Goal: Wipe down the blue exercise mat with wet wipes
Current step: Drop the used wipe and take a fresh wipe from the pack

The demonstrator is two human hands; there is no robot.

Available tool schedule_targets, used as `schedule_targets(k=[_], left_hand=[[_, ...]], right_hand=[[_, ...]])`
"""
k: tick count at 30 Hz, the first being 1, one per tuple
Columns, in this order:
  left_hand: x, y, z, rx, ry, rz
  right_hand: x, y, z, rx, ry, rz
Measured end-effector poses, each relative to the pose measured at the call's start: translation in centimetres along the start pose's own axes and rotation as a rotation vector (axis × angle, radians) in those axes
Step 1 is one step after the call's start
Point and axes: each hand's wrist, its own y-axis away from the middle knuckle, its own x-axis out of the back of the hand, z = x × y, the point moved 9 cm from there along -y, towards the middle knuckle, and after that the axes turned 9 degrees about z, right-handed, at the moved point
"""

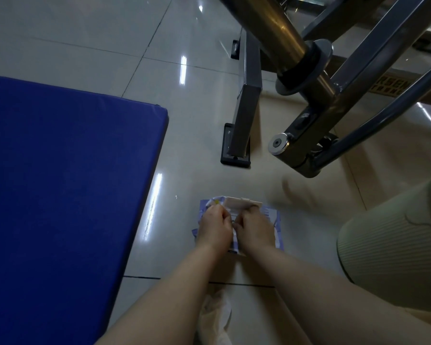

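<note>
1. Two hands meet over the pack of wet wipes (237, 226) on the floor (209, 120). The left hand (214, 227) has its fingers (215, 210) curled and pinching at the far-left end of the pack, by the raised white lid (241, 202). The right hand (255, 229) also has curled fingers, one hooked at the lid's edge; just what they pinch between the two hands is hidden.
2. The step looks like drawing out a wipe. It goes best if one hand pins the soft pack flat while the other pulls a single sheet straight up through the opening, slowly, so the next sheet does not trail out with it.
3. Keep the lid folded back and clear of the pull; snap it closed afterwards so the rest stay damp.
4. A crumpled white sheet (215, 317), probably a wipe, lies on the floor near the forearms.
5. The blue exercise mat (60, 183) lies flat to the left, its edge near the pack, within easy reach.
6. The metal frame of gym equipment (334, 100) stands beyond and to the right; mind the head when rising.
</note>
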Motion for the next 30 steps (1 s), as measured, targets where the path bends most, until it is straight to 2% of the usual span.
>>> schedule_targets(k=[2, 8, 11, 16, 21, 30], left_hand=[[0.0, 0.0, -0.1, 0.004, -0.006, -0.006], [-0.2, -0.3, -0.2, 0.016, -0.024, -0.007], [-0.2, -0.2, -0.2, 0.016, -0.025, -0.012], [-0.3, -0.2, -0.2, 0.015, -0.021, -0.031], [-0.2, -0.2, -0.2, 0.021, -0.009, -0.026], [-0.1, 0.2, 0.1, 0.059, 0.024, -0.029]], right_hand=[[-0.2, -0.1, 0.1, -0.044, 0.016, -0.018], [0.1, -0.4, 1.5, -0.12, -0.212, -0.04], [-0.4, -0.4, 0.8, -0.052, -0.111, -0.038], [-0.5, -0.4, 0.1, -0.109, -0.05, 0.051], [-0.7, -0.1, 0.1, -0.024, -0.027, -0.016], [1.6, 0.9, 2.2, -0.171, -0.443, 0.062]])
